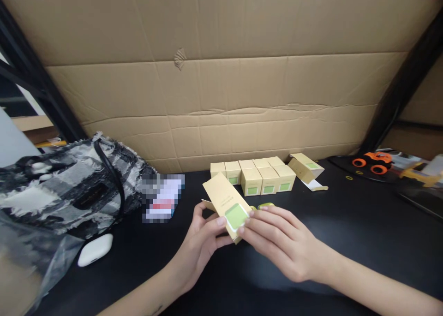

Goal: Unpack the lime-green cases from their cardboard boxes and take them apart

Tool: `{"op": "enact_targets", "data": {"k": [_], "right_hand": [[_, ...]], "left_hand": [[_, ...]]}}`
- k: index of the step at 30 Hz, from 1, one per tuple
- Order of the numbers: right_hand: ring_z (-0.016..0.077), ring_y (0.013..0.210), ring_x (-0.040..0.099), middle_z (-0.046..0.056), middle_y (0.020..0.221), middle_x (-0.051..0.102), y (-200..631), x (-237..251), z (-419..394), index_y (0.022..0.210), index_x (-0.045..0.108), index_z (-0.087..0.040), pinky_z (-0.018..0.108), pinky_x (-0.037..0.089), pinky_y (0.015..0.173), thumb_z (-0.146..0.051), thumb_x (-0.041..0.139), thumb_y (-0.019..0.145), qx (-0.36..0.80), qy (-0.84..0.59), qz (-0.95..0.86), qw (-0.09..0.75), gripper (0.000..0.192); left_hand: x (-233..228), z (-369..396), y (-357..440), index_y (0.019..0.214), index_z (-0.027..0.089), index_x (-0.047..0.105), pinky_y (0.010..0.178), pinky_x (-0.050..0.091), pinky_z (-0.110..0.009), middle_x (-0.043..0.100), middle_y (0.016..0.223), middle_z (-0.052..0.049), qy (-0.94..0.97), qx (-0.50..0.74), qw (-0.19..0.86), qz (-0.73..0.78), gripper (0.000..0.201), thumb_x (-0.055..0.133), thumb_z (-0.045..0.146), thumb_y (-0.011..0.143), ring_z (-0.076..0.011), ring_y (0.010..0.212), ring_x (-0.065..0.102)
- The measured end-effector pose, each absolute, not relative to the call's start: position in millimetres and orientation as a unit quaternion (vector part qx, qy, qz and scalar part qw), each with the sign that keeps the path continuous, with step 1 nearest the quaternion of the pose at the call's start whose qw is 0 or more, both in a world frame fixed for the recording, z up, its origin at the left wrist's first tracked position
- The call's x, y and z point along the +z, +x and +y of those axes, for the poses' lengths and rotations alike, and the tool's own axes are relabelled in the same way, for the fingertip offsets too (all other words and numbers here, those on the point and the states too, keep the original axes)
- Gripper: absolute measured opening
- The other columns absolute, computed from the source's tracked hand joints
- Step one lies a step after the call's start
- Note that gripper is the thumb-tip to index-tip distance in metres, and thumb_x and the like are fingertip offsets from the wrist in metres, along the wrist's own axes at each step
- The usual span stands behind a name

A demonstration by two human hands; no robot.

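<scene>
A small tan cardboard box point(221, 196) with a green square printed on its face is tilted between my two hands. My left hand point(199, 249) grips it from below and the left, its thumb on the front near the green square. A flap sticks out on the box's left side. My right hand point(285, 242) has its fingers together, pinching the lower right edge of the box. Just behind the right fingers shows a shiny yellow-green object point(266, 205), mostly covered. Whether that hand touches it I cannot tell.
Several similar boxes point(269, 181) stand in rows at the back, beside an opened box point(306, 166). On the left are a black-and-white frayed bag point(69, 182) and a white earbud case point(95, 250). An orange toy car point(375, 161) sits at right. A cardboard wall point(242, 90) closes the back.
</scene>
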State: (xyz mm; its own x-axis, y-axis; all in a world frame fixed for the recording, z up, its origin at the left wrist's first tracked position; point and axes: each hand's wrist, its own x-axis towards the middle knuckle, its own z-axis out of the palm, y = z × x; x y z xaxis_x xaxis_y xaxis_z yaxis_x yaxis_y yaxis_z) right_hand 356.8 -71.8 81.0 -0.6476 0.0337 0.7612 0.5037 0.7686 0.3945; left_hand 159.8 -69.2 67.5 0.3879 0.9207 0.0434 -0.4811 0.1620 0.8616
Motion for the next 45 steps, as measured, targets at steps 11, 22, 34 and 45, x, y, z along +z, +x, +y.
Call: {"op": "enact_targets", "data": {"k": [11,22,34,45], "right_hand": [[0.0119,0.09,0.065,-0.001,0.09,0.074,361,86,-72,0.095,0.068,-0.016,0.025,0.05,0.084,-0.007,0.03,0.098,-0.356,-0.134,-0.843,0.379,0.04],[0.0116,0.074,0.056,-0.002,0.079,0.064,352,63,-74,0.076,0.062,-0.022,0.026,0.048,0.08,-0.01,0.052,0.085,-0.268,-0.067,-0.874,0.399,0.018],[0.0141,0.08,0.056,0.003,0.08,0.069,360,70,-71,0.085,0.068,-0.015,0.027,0.043,0.083,-0.006,0.029,0.098,-0.333,-0.176,-0.842,0.386,0.042],[0.0118,0.07,0.056,-0.003,0.066,0.063,358,71,-75,0.096,0.073,-0.017,0.024,0.048,0.072,-0.012,0.05,0.088,-0.324,-0.038,-0.872,0.364,0.024]], "left_hand": [[70,-72,162,0.106,0.024,0.035,0.09,0.05,-0.042,0.069,0.105,-0.005,0.408,0.485,0.724,0.272,0.028,0.055,0.021,0.086,-0.0212,0.1,0.065],[70,-70,164,0.122,0.022,0.037,0.078,0.051,-0.036,0.064,0.115,-0.01,0.38,0.49,0.681,0.39,0.042,0.059,0.03,0.087,-0.0237,0.097,0.065],[70,-72,165,0.117,0.01,0.057,0.097,0.043,-0.038,0.066,0.116,-0.014,0.369,0.448,0.748,0.323,0.046,0.064,0.039,0.082,-0.0293,0.113,0.055],[68,-74,166,0.107,0.011,0.065,0.076,0.053,-0.027,0.074,0.097,-0.012,0.397,0.404,0.749,0.343,0.029,0.064,0.029,0.084,-0.0205,0.084,0.069]]}}
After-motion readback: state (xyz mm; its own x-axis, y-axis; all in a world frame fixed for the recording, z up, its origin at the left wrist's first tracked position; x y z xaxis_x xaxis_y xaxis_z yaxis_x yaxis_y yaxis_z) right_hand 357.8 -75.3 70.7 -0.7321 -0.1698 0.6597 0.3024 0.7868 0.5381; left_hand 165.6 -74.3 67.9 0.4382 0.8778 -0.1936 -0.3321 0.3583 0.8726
